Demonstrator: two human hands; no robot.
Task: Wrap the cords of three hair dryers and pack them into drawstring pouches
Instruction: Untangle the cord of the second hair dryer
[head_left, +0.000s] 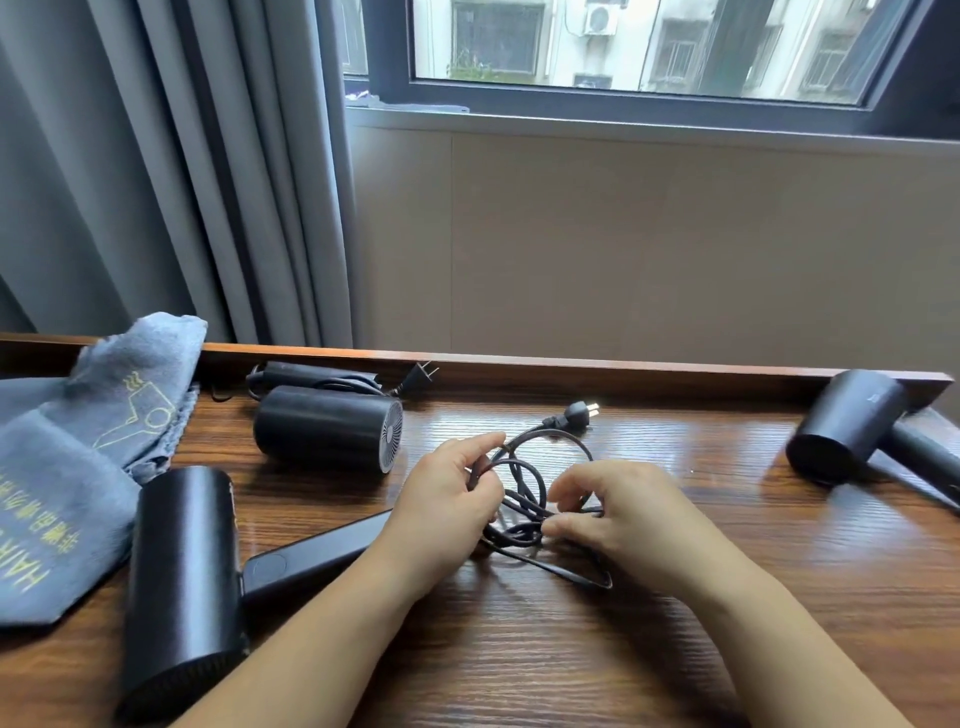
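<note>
At the centre of the frame, the left hand (447, 499) pinches loops of the black cord (524, 499) while the right hand (618, 514) grips the bundle's lower strands, its plug (579, 414) lying just above on the wooden counter (675, 649). One hair dryer (187, 587) lies at lower left beside grey drawstring pouches (67, 467), another (332, 426) sits above it, and a third (852, 426) rests at far right.

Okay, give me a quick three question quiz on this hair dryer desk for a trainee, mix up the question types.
1. True or false: both hands, left and right, are on the cord.
2. How many hair dryers are on the desk?
3. The grey pouches lie: A) far left B) far right C) on the windowsill.

Key: 1 true. 2 three: near-left, back, right. 3 A.
</note>
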